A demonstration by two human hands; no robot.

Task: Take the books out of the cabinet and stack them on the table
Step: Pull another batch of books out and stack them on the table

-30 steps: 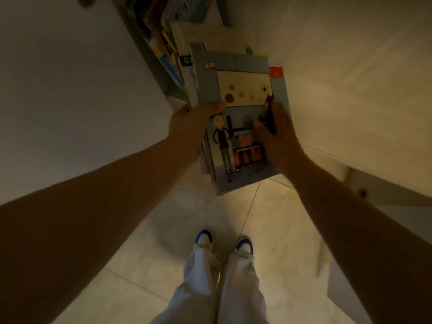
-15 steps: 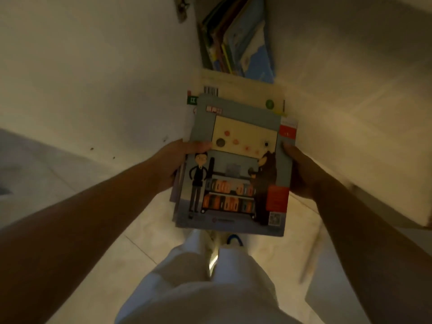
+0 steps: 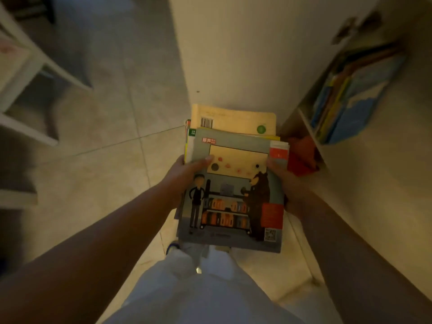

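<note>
**Two hands, one loose pile of books on its way out**

Two pale trouser legs (image 3: 198, 288) fill the frame at six o'clock, with the toe of a shoe (image 3: 172, 246) just showing under the load. Above them, held over the tiled floor (image 3: 98, 160) near the centre of the view, is the pile of books (image 3: 233, 183). The left hand (image 3: 184, 176) grips its nine o'clock edge, thumb laid across the top cover and fingers curled out of sight beneath; the right hand (image 3: 287, 181) clamps the three o'clock edge the same way.

The pile looks like several thin, glossy softcovers of unequal size, so I judge it moderate in weight, floppy and inclined to slide (the covers are already fanned out of line at the far end). Taking it by both long edges with fingers underneath seems the right hold; tilting it risks shedding the upper books.

The top cover (image 3: 233, 195) is grey, drawn with a suited figure, a bear and shelves of orange shapes, plus a red panel and a QR code. A cream back cover (image 3: 233, 119) with a barcode sticks out behind at twelve o'clock.

Further off at two o'clock, the cabinet (image 3: 311, 127) holds more books (image 3: 350, 106), leaning, blue and yellow. White furniture (image 3: 30, 66) stands at ten o'clock.
</note>
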